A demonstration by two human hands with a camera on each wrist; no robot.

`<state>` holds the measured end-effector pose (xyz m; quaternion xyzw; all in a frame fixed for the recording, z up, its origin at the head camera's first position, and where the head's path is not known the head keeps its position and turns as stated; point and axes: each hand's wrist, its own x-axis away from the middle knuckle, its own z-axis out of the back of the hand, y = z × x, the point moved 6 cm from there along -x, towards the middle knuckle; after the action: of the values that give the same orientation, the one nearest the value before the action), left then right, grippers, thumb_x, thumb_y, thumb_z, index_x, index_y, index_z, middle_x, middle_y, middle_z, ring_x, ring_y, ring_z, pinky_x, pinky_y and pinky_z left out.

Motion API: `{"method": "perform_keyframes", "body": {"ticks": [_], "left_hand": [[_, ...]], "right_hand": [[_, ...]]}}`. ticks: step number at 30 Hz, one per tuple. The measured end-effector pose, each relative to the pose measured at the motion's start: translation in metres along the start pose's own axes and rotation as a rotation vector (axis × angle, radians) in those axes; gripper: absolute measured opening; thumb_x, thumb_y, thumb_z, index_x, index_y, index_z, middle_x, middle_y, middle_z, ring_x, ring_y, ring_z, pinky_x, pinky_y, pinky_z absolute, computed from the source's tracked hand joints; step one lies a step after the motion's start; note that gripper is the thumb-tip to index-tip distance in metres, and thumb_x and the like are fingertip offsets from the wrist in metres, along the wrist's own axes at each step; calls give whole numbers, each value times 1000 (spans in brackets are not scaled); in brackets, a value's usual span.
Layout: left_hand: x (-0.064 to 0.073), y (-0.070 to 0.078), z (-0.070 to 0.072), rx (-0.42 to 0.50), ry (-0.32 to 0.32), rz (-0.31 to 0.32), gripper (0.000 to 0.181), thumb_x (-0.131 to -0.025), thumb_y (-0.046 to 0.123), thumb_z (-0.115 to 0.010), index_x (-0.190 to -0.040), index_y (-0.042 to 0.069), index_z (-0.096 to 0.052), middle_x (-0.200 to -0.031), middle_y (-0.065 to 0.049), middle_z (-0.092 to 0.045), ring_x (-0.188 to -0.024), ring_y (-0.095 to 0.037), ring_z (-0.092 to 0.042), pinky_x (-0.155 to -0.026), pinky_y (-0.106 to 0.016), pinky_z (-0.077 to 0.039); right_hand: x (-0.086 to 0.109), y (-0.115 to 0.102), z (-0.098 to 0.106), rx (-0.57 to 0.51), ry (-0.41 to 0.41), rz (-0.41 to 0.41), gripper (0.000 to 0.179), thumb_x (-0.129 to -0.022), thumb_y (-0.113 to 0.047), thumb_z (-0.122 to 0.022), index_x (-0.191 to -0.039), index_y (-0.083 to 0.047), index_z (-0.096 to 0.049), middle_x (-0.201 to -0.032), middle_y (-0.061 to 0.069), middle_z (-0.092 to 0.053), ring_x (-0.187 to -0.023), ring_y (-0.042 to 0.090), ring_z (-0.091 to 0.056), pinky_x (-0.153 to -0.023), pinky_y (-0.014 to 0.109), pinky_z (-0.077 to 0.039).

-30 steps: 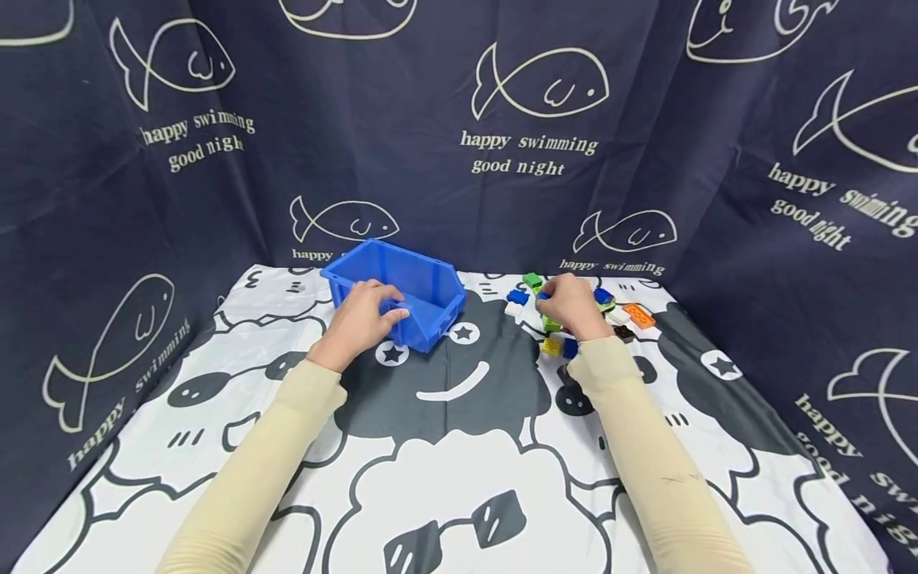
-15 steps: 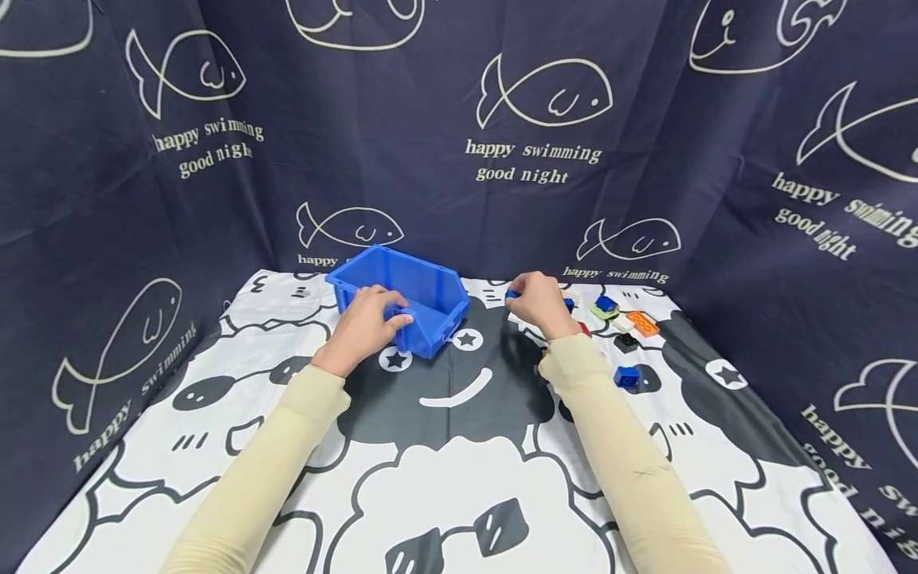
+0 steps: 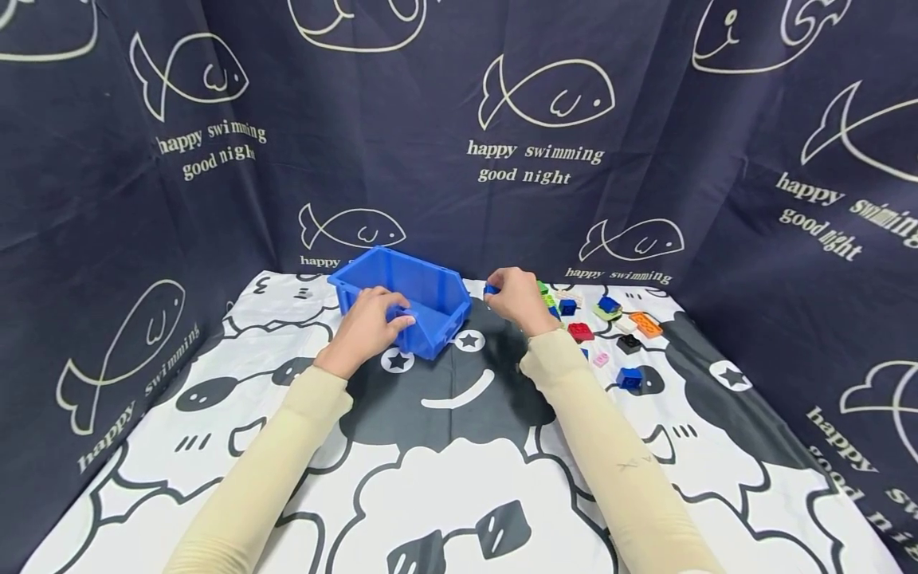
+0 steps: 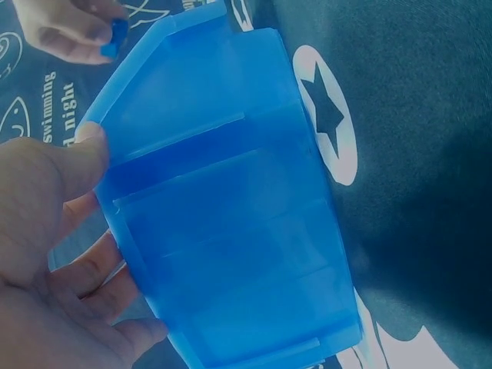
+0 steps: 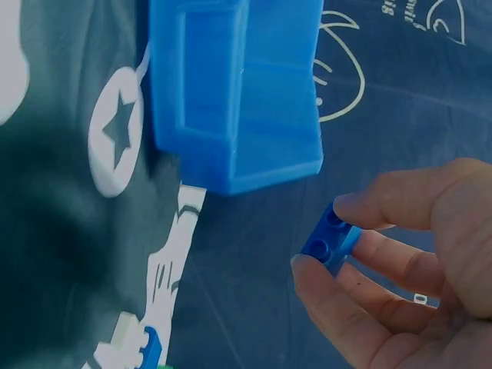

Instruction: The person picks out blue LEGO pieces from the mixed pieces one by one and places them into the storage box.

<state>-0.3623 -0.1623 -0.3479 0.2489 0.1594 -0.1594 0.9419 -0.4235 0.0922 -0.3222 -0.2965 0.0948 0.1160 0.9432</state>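
The open-fronted blue storage bin [image 3: 427, 275] stands at the back left of the table in the head view. My left hand [image 3: 366, 325] grips its near side wall, the thumb [image 4: 91, 157] over the edge and the other fingers on the outer face in the left wrist view. To the bin's right, my right hand [image 3: 522, 300] pinches a small blue toy brick [image 5: 329, 238] between thumb and fingertips. Two studs show on that brick in the right wrist view. Hand and brick hang beside the bin's right end, apart from it.
Loose toy bricks lie scattered at the back right: a red brick [image 3: 580, 331], an orange brick [image 3: 646, 324], a black brick [image 3: 629, 344], a blue brick [image 3: 629, 378] and others. Some are partly hidden behind my right hand. A dark fish-print curtain [image 3: 402, 143] closes off the back.
My right hand has moved left from the scattered bricks toward the bin, carrying the blue brick. Another blue brick now shows nearer the front of the pile. My left hand keeps its grip.
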Motion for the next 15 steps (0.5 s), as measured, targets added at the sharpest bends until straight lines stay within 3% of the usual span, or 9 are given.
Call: {"method": "perform_keyframes", "body": {"ticks": [15], "left_hand": [[1, -1, -1, -10, 4, 2, 29, -97, 34, -74, -115, 12, -74, -121, -13, -66, -122, -36, -53, -107, -55, -43]], "right_hand": [[-6, -43, -15, -62, -6, 34, 30, -95, -18, -72, -122, -6, -72, -127, 13, -71, -116, 30, -67, -99, 46, -56]]}}
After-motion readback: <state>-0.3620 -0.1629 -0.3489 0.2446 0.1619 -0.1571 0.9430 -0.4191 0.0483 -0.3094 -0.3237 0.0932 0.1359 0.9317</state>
